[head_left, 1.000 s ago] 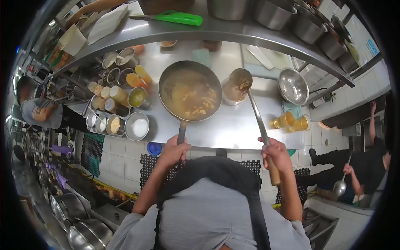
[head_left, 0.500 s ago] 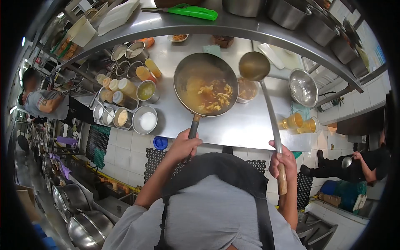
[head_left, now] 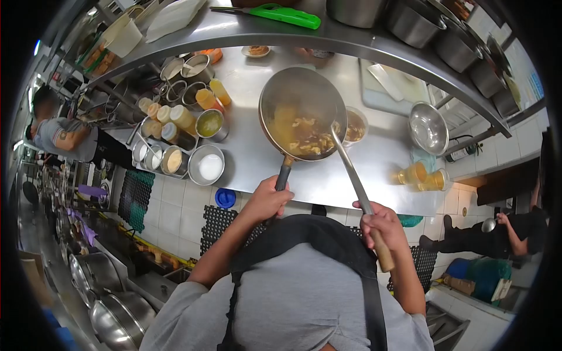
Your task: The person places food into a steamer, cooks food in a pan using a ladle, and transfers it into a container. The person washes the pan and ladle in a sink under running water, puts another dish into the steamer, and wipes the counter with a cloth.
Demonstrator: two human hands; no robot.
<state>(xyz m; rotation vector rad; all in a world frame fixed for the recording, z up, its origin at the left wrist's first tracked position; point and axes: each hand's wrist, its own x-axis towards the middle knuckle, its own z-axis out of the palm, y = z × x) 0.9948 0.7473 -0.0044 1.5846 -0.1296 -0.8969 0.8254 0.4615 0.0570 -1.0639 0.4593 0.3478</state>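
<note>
A steaming frying pan (head_left: 284, 126) with brown liquid and pale pieces is held over the steel counter; my left hand (head_left: 268, 199) is closed round its dark handle. The wooden grip of a long metal ladle (head_left: 351, 168) is in my right hand (head_left: 383, 227). The ladle's lower end reaches into the right side of the pan, where its bowl is hard to make out. Just right of the pan stands a round tub (head_left: 355, 126) with brown contents, partly covered by the pan.
Squeeze bottles (head_left: 182, 119) and metal containers (head_left: 206, 165) stand left of the pan. A steel bowl (head_left: 428, 127) and amber cups (head_left: 414, 174) are at the right. Pots (head_left: 414, 23) line the overhead shelf (head_left: 281, 42). One person (head_left: 67, 137) is far left, another (head_left: 509, 231) far right.
The ladle has gone from over the tub into the pan, first tipping clear of the tub. My left hand and the pan now appear further right and tilted slightly.
</note>
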